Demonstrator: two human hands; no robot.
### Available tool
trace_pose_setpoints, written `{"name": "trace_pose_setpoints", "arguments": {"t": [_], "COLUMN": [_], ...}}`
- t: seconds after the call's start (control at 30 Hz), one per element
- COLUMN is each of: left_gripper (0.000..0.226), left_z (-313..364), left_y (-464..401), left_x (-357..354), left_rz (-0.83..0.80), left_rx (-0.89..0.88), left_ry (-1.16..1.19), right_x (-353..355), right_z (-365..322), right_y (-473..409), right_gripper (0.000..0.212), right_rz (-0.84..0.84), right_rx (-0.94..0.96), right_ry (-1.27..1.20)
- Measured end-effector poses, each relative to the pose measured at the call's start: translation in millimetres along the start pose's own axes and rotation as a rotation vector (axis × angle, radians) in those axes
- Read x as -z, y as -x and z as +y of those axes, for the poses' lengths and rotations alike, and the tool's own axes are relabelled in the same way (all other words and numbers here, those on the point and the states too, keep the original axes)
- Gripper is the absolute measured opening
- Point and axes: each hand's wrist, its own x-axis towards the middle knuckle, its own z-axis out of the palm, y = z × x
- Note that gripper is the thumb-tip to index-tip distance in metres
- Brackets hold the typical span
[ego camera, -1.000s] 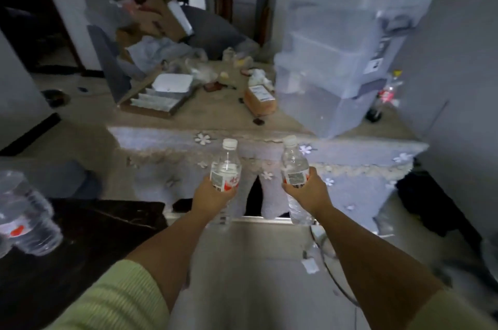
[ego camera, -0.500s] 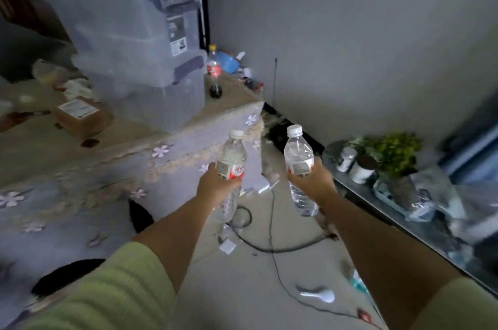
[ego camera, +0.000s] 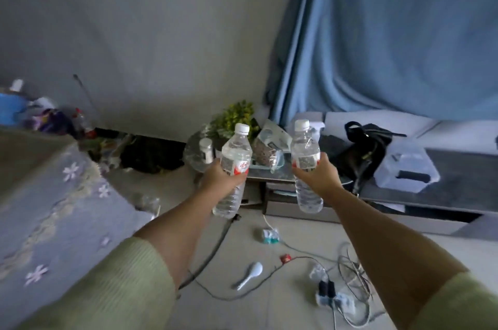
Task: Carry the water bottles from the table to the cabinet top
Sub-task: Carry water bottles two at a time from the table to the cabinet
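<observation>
My left hand (ego camera: 219, 180) grips a clear water bottle (ego camera: 235, 157) with a white cap and a red-and-white label, held upright. My right hand (ego camera: 319, 176) grips a second clear water bottle (ego camera: 305, 146), also upright. Both bottles are held out in front of me above the floor. Behind them runs a low cabinet with a dark top (ego camera: 458, 189). The table with the flowered blue-grey cloth (ego camera: 54, 195) is at my left.
On the cabinet top are a green plant (ego camera: 237, 114), a small jar (ego camera: 206, 149), a bag of grains (ego camera: 265, 153), a black bag (ego camera: 363, 151) and a clear plastic box (ego camera: 407, 165). Cables, a power strip (ego camera: 331, 294) and a white spoon (ego camera: 249, 274) litter the floor. A blue curtain (ego camera: 390, 33) hangs behind.
The view has swung right, away from the table with the stacked bins, toward the cabinet and the curtain. Both hands still hold their bottles out in front.
</observation>
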Motion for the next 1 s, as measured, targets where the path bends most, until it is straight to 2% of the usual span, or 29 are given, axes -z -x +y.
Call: {"name": "trace_pose_setpoints", "arguments": {"t": [0.23,0.33,0.43,0.7,0.9,1.0], "left_gripper": [0.071,0.075,0.075,0.064,0.052,0.042], "left_z": [78.4,98.7,118.2,177.2,237.0,270.9], "left_y": [-55.0,-57.7,-47.5,4.3,47.3,76.0], "left_x": [-86.1,-130.1,-179.6,-311.7,-423.0,-485.6], "left_rz": [-0.252,-0.349,-0.485,-0.773,-0.869,-0.908], "left_rx": [-0.16,-0.19,-0.241,-0.367,-0.48,-0.507], "left_ry": [-0.062,-0.139,-0.166,-0.229,-0.255,-0.27], "right_x": [73.8,99.8,129.1,213.5,298.6,355.8], "right_z": [49.3,77.3,108.6,177.3,244.1,285.4], "right_y": [-5.2,11.7,33.5,69.6,81.3,85.9], "right_gripper": [0.057,0.062,0.057,0.06,0.051,0.052], "right_rz": [0.255,0.39,0.513,0.667,0.783,0.788], "right_rx": [-0.18,-0.298,-0.391,-0.509,-0.565,-0.603], "right_ry": [-0.013,-0.013,-0.044,-0.208,-0.165,-0.127]}}
